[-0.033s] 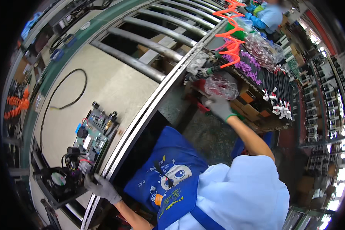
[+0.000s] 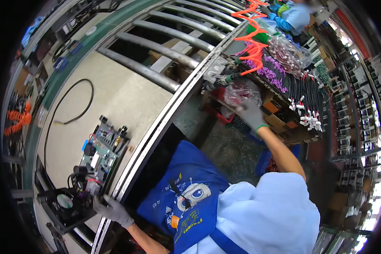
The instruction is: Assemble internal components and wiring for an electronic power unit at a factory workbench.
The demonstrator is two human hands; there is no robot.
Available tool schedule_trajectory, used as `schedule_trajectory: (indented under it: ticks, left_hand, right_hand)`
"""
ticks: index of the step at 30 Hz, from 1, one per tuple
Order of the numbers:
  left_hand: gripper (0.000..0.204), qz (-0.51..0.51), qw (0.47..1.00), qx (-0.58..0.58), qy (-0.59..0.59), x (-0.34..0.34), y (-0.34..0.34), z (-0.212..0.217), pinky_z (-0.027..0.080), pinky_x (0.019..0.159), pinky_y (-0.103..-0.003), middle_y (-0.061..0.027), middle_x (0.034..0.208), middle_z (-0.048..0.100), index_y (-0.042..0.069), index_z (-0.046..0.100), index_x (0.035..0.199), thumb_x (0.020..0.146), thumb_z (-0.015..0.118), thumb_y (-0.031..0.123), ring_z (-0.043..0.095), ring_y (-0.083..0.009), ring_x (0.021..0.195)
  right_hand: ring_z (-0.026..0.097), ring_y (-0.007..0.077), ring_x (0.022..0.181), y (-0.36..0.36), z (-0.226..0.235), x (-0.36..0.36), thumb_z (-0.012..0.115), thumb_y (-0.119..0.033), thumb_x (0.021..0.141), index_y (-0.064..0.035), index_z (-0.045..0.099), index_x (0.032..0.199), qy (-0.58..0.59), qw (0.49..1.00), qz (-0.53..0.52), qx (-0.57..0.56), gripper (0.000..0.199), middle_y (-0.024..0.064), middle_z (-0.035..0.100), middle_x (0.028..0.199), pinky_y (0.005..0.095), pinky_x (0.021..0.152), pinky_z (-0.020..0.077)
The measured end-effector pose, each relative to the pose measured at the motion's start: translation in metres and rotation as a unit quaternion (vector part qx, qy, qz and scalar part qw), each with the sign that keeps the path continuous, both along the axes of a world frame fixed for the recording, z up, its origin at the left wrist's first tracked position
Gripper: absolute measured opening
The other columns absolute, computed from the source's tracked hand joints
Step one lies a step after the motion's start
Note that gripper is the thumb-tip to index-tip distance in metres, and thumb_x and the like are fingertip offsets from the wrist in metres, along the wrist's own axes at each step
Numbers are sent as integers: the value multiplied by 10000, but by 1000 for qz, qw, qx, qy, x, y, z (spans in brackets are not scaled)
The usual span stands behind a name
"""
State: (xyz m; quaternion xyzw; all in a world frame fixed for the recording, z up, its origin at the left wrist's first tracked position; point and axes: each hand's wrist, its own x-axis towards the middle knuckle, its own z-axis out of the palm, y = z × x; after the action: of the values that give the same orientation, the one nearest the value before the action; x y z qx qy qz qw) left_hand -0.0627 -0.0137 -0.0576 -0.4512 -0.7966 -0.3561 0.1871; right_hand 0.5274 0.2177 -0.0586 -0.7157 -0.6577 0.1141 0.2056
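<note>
My left hand point(image 2: 113, 211), in a grey glove, rests at the lower corner of an open electronics unit with its fingers apart. That unit has a green circuit board point(image 2: 101, 154), wires, and a black frame with a fan point(image 2: 65, 201) at its lower left. A black cable point(image 2: 90, 101) loops from it across the bench. Out to the right, my gloved right hand point(image 2: 252, 115) is over a red bin point(image 2: 225, 118), beside a clear plastic bag point(image 2: 241, 92) with red contents. Its fingers are blurred and partly hidden, so their grip is unclear.
Metal rollers point(image 2: 169, 51) continue beyond the pale bench board point(image 2: 122, 84). An orange coiled hose point(image 2: 254, 38) hangs down to a power screwdriver point(image 2: 226, 79). Bundles of black cables with white connectors point(image 2: 311, 118) lie on boxes at right. Another person point(image 2: 294, 19) works at the far end.
My right hand has shifted slightly right and up near the red bin. My left hand stays at the unit's corner. The whole view has moved a little.
</note>
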Motion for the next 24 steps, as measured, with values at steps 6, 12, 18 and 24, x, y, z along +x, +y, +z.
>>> schedule_trajectory:
  ticks: [6, 12, 18, 24]
  left_hand:
    - [327, 16, 999, -19, 29, 1, 3, -1, 464, 1000, -477, -245, 1202, 595, -65, 580, 1237, 973, 628, 120, 577, -396, 1123]
    - [330, 15, 999, -24, 24, 3, 5, -1, 466, 1000, -476, -238, 1212, 593, -55, 579, 1246, 980, 624, 135, 570, -392, 1136]
    - [339, 10, 999, -22, 22, -1, 2, -4, 462, 996, -478, -250, 1205, 598, -57, 583, 1248, 980, 624, 146, 572, -398, 1126]
    - [342, -6, 1000, -12, -2, 2, 2, 0, 478, 976, -465, -247, 1201, 601, -65, 585, 1251, 974, 627, 131, 579, -388, 1111]
  right_hand:
    - [671, 353, 971, 10, 103, 195, 651, -404, 914, -111, 642, 1134, -354, 891, -276, 73, 366, 143, 634, 1139, 474, 816, 559]
    - [720, 289, 1012, 7, 140, 291, 662, -372, 844, -41, 694, 969, -288, 868, -379, -142, 356, 235, 711, 1100, 452, 805, 572]
    - [750, 253, 687, 20, 147, 326, 640, -269, 865, 61, 639, 924, 127, 877, -427, 177, 336, 206, 732, 847, 360, 575, 575]
    - [752, 281, 743, 59, 175, 327, 656, -239, 853, 67, 632, 949, 189, 839, -328, 391, 322, 193, 736, 851, 371, 600, 570]
